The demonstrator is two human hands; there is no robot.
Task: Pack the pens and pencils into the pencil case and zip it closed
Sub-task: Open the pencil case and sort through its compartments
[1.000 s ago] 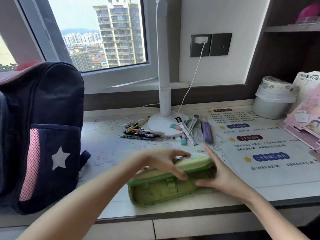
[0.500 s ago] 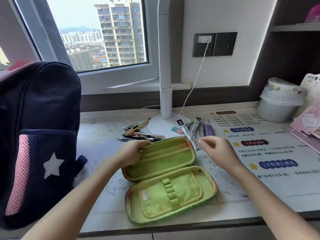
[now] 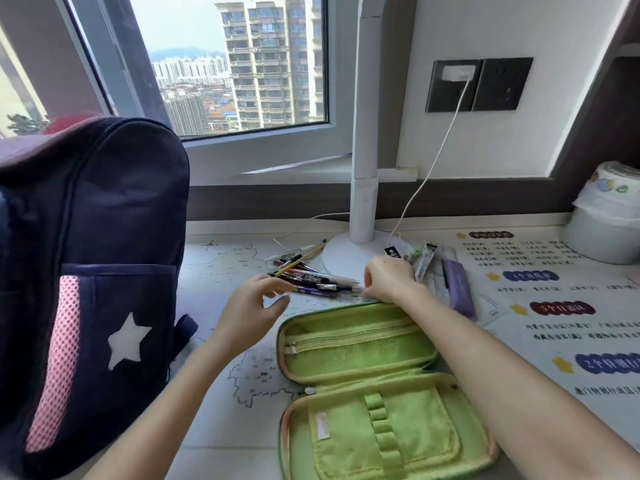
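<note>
The green pencil case (image 3: 363, 375) lies unzipped and spread flat. Just beyond its far rim sits the heap of pens and pencils (image 3: 311, 278). The left hand (image 3: 252, 306), past the case's left corner, is relaxed and holds nothing. The right hand (image 3: 391, 278) curls its fingers onto the heap's right end; I cannot tell whether it grips anything.
</note>
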